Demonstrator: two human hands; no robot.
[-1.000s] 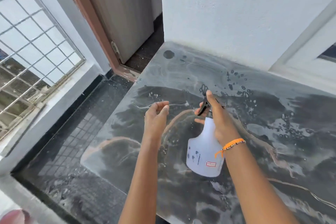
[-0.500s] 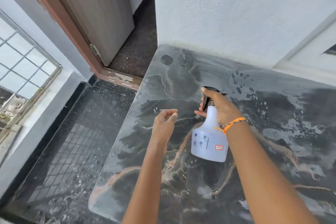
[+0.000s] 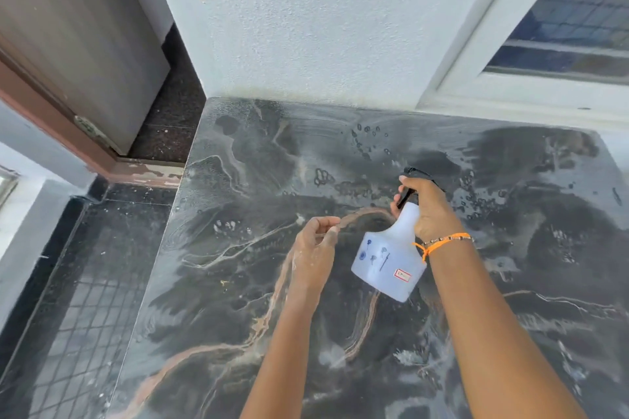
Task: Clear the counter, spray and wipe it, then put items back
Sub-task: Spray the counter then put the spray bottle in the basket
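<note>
A dark marbled stone counter (image 3: 238, 282) with tan veins fills the lower right of the view; it is wet in patches, with droplets near its back. My right hand (image 3: 430, 207) grips the neck and black trigger head of a white plastic spray bottle (image 3: 389, 258), held tilted above the middle of the counter. My left hand (image 3: 315, 248) hovers just left of the bottle, fingers curled loosely with fingertips near each other and nothing in it. An orange thread band sits on my right wrist.
A white textured wall (image 3: 306, 27) backs the counter, with a white window frame (image 3: 510, 78) at the right. Left of the counter's edge lies a dark tiled floor (image 3: 85, 299), and a grey door (image 3: 68, 27) with a brown frame stands behind it.
The view has swung right and up, showing more of the wall and window. Both hands stay over the middle of the counter, and the bottle now tilts more to the left.
</note>
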